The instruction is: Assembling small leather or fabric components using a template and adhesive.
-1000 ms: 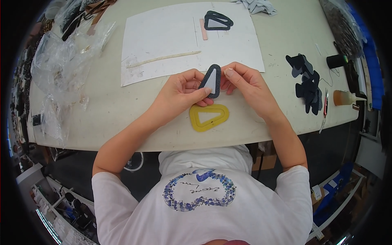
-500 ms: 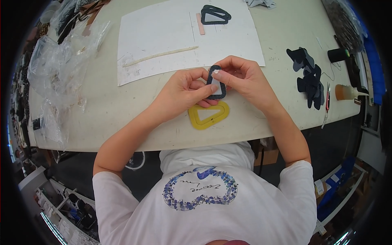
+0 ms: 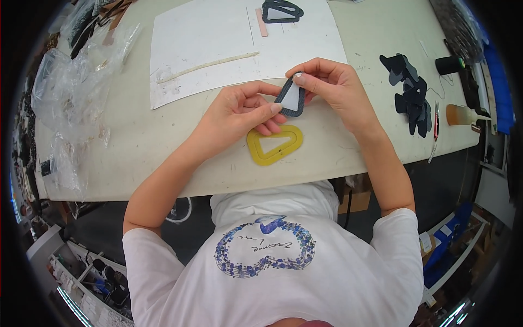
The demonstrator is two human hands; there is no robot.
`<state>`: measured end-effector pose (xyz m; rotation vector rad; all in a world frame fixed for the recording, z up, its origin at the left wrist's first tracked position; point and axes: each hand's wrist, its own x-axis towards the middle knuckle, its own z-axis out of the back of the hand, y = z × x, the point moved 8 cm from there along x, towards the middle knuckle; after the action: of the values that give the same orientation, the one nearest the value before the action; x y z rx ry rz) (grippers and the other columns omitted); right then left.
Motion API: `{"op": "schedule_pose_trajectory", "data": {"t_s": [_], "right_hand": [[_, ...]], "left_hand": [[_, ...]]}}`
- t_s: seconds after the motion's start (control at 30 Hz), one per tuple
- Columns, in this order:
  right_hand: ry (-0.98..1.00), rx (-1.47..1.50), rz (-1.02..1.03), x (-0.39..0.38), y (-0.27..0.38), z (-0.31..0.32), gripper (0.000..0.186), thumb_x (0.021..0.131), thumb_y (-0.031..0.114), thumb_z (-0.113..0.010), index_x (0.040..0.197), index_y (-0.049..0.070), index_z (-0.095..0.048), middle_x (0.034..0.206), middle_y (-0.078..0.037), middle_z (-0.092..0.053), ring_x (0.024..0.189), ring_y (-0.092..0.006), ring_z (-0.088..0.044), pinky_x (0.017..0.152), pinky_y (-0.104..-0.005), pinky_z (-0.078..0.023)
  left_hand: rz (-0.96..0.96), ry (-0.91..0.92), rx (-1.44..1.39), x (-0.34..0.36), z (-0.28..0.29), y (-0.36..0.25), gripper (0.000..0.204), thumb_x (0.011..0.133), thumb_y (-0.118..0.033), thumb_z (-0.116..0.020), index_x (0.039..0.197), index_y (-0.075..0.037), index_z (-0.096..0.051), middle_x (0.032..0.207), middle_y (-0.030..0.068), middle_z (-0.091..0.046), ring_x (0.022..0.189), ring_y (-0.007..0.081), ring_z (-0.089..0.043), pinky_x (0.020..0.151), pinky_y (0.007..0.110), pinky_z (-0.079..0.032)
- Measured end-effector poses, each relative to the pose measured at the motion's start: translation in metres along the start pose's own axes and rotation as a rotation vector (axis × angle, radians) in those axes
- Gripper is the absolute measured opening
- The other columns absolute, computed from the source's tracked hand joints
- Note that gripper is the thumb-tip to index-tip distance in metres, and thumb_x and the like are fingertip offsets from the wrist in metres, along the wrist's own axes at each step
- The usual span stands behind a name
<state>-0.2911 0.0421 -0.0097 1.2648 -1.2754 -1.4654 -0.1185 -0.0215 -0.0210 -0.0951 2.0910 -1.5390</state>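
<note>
Between my hands is a rounded triangular fabric patch (image 3: pixel 291 101) with a dark denim-like border and a pale grey middle. My right hand (image 3: pixel 327 90) pinches its narrow upper end between thumb and fingers. With thumb and fingertips, my left hand (image 3: pixel 250 109) grips its lower left edge. Just below, on the table, lies a yellow triangular template (image 3: pixel 275 154) with a cut-out centre; my left fingertips hang close to its top edge. Several similar dark triangular pieces (image 3: pixel 282 12) are stacked on the white board beyond my hands.
A white board (image 3: pixel 201 43) carries a narrow cream strip (image 3: pixel 210 67) and a pink strip (image 3: pixel 262 24). Crumpled clear plastic (image 3: pixel 71 98) covers the left side. At right are dark fabric scraps (image 3: pixel 412 98), black thread (image 3: pixel 449 65), red-handled snips (image 3: pixel 436 125) and an amber bottle (image 3: pixel 458 115).
My right hand has shifted up the patch to its narrow end, and the patch is now tilted with more of its grey middle showing. The whole view has shifted slightly.
</note>
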Motion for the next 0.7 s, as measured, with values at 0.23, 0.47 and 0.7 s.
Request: {"op": "schedule_pose_trajectory", "data": {"t_s": [0.23, 0.47, 0.7], "right_hand": [[-0.019, -0.382, -0.079, -0.020, 0.002, 0.047, 0.022, 0.106, 0.019, -0.073, 0.119, 0.004, -0.083, 0.101, -0.003, -0.079, 0.087, -0.0083, -0.069, 0.079, -0.0241, -0.055], [-0.305, -0.555, 0.115, -0.067, 0.010, 0.068, 0.020, 0.103, 0.012, -0.070, 0.118, 0.005, -0.081, 0.106, -0.006, -0.078, 0.092, -0.0167, -0.071, 0.085, -0.0311, -0.056], [-0.399, -0.717, 0.344, -0.107, 0.013, 0.029, 0.022, 0.089, -0.002, -0.076, 0.109, 0.007, -0.079, 0.111, -0.007, -0.074, 0.104, -0.0285, -0.068, 0.089, -0.0393, -0.056]], "left_hand": [[-0.643, -0.043, 1.108, -0.047, -0.036, -0.027, 0.049, 0.090, -0.010, -0.080, 0.139, -0.011, -0.075, 0.141, 0.0096, -0.072, 0.124, 0.0295, -0.067, 0.105, 0.043, -0.052], [-0.664, -0.069, 1.297, -0.068, -0.024, -0.016, 0.051, 0.088, -0.017, -0.081, 0.139, -0.014, -0.074, 0.147, 0.0065, -0.069, 0.128, 0.0306, -0.064, 0.105, 0.044, -0.050], [-0.736, 0.046, 1.196, -0.021, -0.054, -0.029, 0.057, 0.087, -0.006, -0.076, 0.144, -0.010, -0.072, 0.152, 0.0077, -0.067, 0.131, 0.0317, -0.064, 0.110, 0.043, -0.049]]}}
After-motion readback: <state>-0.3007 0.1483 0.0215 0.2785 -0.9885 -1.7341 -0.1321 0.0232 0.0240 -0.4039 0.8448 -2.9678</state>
